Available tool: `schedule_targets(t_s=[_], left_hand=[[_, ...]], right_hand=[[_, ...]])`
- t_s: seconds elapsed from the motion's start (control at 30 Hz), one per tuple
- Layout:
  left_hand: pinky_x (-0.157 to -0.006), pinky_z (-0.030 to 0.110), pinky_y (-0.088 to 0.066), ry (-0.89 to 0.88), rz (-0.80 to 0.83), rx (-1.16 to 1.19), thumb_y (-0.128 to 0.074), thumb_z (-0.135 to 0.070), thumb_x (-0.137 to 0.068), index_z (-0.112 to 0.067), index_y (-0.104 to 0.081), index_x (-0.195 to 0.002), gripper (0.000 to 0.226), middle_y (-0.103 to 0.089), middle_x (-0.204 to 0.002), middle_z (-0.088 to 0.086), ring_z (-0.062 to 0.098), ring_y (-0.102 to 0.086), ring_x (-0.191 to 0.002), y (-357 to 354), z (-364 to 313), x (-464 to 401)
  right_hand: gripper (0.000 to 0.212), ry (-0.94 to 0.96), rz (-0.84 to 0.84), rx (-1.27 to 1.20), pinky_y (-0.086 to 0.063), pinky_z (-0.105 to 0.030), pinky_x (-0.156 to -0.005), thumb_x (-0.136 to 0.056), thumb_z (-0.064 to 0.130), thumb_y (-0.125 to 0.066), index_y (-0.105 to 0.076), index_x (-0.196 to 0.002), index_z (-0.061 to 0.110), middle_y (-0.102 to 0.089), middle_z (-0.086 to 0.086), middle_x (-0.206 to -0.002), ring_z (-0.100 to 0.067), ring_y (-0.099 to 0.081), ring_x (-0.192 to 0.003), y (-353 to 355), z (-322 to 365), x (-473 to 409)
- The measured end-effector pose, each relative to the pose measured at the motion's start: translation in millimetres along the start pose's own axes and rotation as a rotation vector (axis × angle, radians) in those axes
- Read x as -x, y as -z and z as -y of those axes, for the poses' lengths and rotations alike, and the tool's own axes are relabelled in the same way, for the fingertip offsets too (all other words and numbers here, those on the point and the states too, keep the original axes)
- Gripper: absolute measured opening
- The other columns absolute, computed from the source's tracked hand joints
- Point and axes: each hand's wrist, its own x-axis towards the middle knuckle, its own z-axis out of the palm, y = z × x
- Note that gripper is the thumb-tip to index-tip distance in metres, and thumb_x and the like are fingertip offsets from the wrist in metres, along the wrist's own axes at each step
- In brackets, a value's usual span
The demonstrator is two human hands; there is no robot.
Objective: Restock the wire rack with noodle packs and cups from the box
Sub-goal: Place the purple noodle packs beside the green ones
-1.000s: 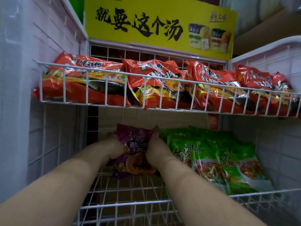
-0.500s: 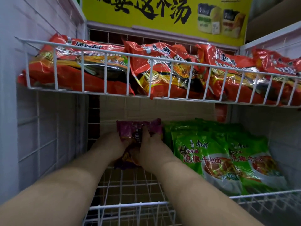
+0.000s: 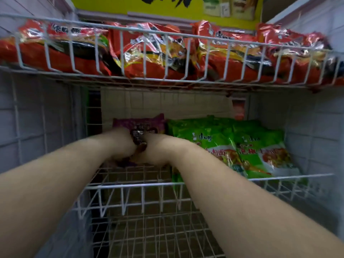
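Observation:
A purple noodle pack [image 3: 141, 125] stands tilted at the back left of the middle wire shelf [image 3: 130, 185], just left of the green packs [image 3: 219, 144]. My left hand [image 3: 122, 144] grips its left side and my right hand [image 3: 154, 149] grips its right side. Both hands cover the pack's lower half, so its base is hidden. The box is out of view.
The upper wire shelf [image 3: 167, 34] is filled with red noodle packs [image 3: 149, 53]. A yellow sign [image 3: 167, 6] hangs above it. White grid walls [image 3: 37, 127] close in both sides. A lower wire shelf [image 3: 158, 233] lies beneath my forearms.
Both hands have pushed the purple pack further back on the middle shelf and moved closer together on it. The view has tipped downward.

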Motion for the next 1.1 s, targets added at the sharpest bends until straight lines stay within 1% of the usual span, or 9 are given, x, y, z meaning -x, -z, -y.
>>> schedule_targets(t_s=[0.07, 0.27, 0.33, 0.43, 0.57, 0.67, 0.77, 0.9, 1.1], left_hand=[[-0.060, 0.029, -0.046, 0.010, -0.023, -0.033, -0.057, -0.023, -0.094, -0.009, -0.066, -0.080, 0.021, -0.066, -0.079, 0.014, 0.026, -0.060, -0.068, -4.8, -14.2, 11.9], [-0.059, 0.027, -0.046, -0.020, -0.177, -0.009, -0.062, -0.034, -0.091, -0.021, -0.068, -0.097, 0.016, -0.068, -0.089, 0.006, 0.022, -0.060, -0.071, -12.0, -55.2, 58.7], [-0.056, 0.026, -0.044, -0.064, -0.178, 0.068, -0.066, -0.033, -0.088, -0.029, -0.068, -0.098, 0.011, -0.066, -0.091, 0.001, 0.018, -0.058, -0.072, -12.5, -68.0, 76.3], [-0.070, 0.030, -0.053, -0.147, -0.212, 0.126, -0.067, -0.032, -0.086, -0.033, -0.069, -0.093, 0.008, -0.066, -0.093, -0.003, 0.014, -0.061, -0.082, -21.6, -97.2, 96.5], [-0.047, 0.022, -0.041, -0.240, -0.247, 0.173, -0.061, -0.028, -0.087, -0.025, -0.069, -0.086, 0.008, -0.067, -0.070, -0.002, 0.010, -0.058, -0.055, -48.7, -148.6, 116.5], [-0.033, 0.016, -0.032, -0.300, -0.150, 0.238, -0.055, -0.019, -0.089, -0.014, -0.069, -0.084, 0.015, -0.064, -0.048, 0.001, 0.009, -0.049, -0.032, -74.1, -189.2, 131.1], [-0.037, 0.022, -0.038, -0.352, -0.027, 0.316, -0.051, -0.014, -0.091, -0.011, -0.067, -0.090, 0.017, -0.069, -0.055, 0.002, 0.015, -0.055, -0.037, -101.6, -222.2, 146.6], [-0.036, 0.024, -0.047, -0.392, 0.123, 0.370, -0.053, -0.020, -0.098, -0.014, -0.063, -0.098, 0.012, -0.071, -0.064, 0.005, 0.020, -0.064, -0.045, -147.2, -261.2, 167.2], [-0.040, 0.029, -0.052, -0.331, 0.362, 0.354, -0.056, -0.023, -0.099, -0.006, -0.059, -0.101, 0.018, -0.070, -0.070, 0.011, 0.022, -0.064, -0.044, -243.8, -291.9, 189.8]], right_hand=[[0.030, 0.025, -0.114, -0.007, -0.045, -0.027, -0.065, -0.092, 0.028, -0.064, -0.067, -0.116, 0.011, -0.069, -0.009, -0.109, -0.023, -0.064, -0.093, 7.4, -5.7, 23.0], [0.022, 0.064, -0.287, -0.092, -0.057, -0.035, -0.073, -0.085, 0.026, -0.070, -0.075, -0.104, 0.014, -0.074, -0.007, -0.098, -0.024, -0.070, -0.090, 21.2, -27.7, 82.5], [0.025, 0.099, -0.334, -0.119, -0.059, -0.037, -0.082, -0.087, 0.022, -0.069, -0.074, -0.111, 0.019, -0.073, -0.003, -0.105, -0.020, -0.069, -0.093, 25.6, -40.5, 102.0], [0.041, 0.134, -0.393, -0.281, -0.059, -0.035, -0.085, -0.089, 0.021, -0.068, -0.063, -0.129, 0.024, -0.069, 0.003, -0.115, -0.013, -0.067, -0.094, 32.2, -71.5, 135.1], [0.043, 0.168, -0.468, -0.368, -0.062, -0.033, -0.077, -0.092, 0.026, -0.065, -0.059, -0.134, 0.021, -0.069, 0.004, -0.115, -0.008, -0.070, -0.087, 43.2, -115.0, 176.4], [0.041, 0.158, -0.496, -0.445, -0.062, -0.034, -0.074, -0.090, 0.025, -0.068, -0.060, -0.130, 0.020, -0.072, 0.002, -0.105, -0.010, -0.072, -0.084, 51.2, -152.2, 212.0], [0.032, 0.143, -0.508, -0.532, -0.062, -0.031, -0.073, -0.091, 0.017, -0.068, -0.064, -0.123, 0.020, -0.075, 0.002, -0.097, -0.009, -0.073, -0.084, 55.9, -189.0, 255.1], [0.029, 0.100, -0.464, -0.724, -0.060, -0.030, -0.074, -0.093, 0.012, -0.066, -0.065, -0.120, 0.021, -0.074, -0.002, -0.104, -0.013, -0.073, -0.089, 48.2, -245.4, 312.1], [0.027, -0.182, -0.435, -0.897, -0.058, -0.028, -0.071, -0.090, 0.014, -0.070, -0.065, -0.116, 0.019, -0.074, -0.009, -0.107, -0.015, -0.073, -0.087, -6.1, -343.2, 380.0]])
